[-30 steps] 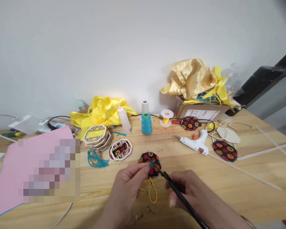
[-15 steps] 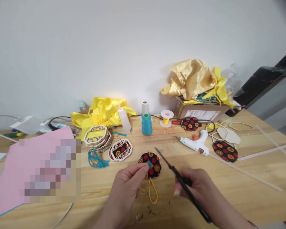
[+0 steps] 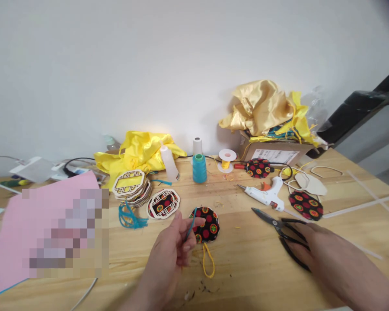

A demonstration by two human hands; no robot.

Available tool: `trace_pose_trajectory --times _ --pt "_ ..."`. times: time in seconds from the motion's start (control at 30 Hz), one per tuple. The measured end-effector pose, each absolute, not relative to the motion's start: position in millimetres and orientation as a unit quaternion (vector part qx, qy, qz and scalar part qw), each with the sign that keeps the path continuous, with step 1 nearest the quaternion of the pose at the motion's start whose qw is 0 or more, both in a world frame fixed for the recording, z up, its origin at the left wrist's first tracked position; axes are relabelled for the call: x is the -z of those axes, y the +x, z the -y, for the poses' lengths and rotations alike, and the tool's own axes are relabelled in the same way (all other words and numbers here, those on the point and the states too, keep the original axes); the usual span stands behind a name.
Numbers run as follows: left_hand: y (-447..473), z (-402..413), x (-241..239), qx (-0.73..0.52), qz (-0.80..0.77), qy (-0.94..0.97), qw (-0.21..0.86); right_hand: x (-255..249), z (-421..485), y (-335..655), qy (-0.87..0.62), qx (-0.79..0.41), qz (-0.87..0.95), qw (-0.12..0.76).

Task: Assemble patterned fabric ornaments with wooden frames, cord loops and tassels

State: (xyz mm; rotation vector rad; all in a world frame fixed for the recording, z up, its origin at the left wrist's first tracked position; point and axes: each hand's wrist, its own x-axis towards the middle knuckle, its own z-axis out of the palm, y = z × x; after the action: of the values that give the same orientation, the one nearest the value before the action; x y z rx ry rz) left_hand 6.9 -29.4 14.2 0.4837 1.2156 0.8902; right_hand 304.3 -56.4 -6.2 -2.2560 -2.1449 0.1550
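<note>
My left hand (image 3: pixel 170 244) pinches a narrow blue ribbon (image 3: pixel 191 225) upright between its fingers. Partly behind those fingertips, a round pad covered in black floral fabric (image 3: pixel 211 225) lies on the table, a yellow cord loop (image 3: pixel 208 264) at its near edge. Well to the right, my right hand (image 3: pixel 326 248) is on the handles of black scissors (image 3: pixel 275 223), which appear to be at the tabletop with the blades pointing left. Some of its fingers are hidden beneath the hand and handles.
A white glue gun (image 3: pixel 266 194) lies beyond the scissors. Teal thread (image 3: pixel 199 169) and a yellow spool (image 3: pixel 226 164) stand behind the pad. Wooden lattice frames (image 3: pixel 129 185) are stacked left, near blue ribbons (image 3: pixel 132 218). A fabric-filled carton (image 3: pixel 275 155) sits at the back right.
My right hand has moved right and down to the table with the scissors, turning over them. My left hand has turned, and the blue ribbon now stands upright in its fingers.
</note>
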Motion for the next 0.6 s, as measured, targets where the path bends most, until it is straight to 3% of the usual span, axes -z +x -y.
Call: trace_pose_trajectory --times 0.1,0.17,0.3,0.4,0.53,0.6 --pt "8.4 29.8 -15.6 -0.365 -0.535 0.216 0.731 -4.3 55.8 278.0 -0.650 0.062 0.739 0.166" --pt "10.4 31.3 -15.1 -0.327 -0.521 0.221 0.757 -12.7 53.0 249.2 -0.522 0.043 0.815 0.247" --pt "13.6 36.1 -12.5 -0.274 -0.478 0.230 0.802 -20.9 43.4 197.2 -0.371 -0.067 0.894 0.240" --pt "11.1 37.8 -12.5 -0.258 -0.430 0.199 0.842 -14.9 37.4 183.0 -0.356 -0.121 0.899 0.226" --pt "1.5 35.2 -14.7 -0.291 -0.389 0.178 0.856 -4.9 35.7 187.2 -0.433 -0.120 0.839 0.308" --pt "-2.6 33.2 -14.2 -0.328 -0.407 0.160 0.837 -5.4 37.3 189.9 -0.513 -0.193 0.760 0.349"
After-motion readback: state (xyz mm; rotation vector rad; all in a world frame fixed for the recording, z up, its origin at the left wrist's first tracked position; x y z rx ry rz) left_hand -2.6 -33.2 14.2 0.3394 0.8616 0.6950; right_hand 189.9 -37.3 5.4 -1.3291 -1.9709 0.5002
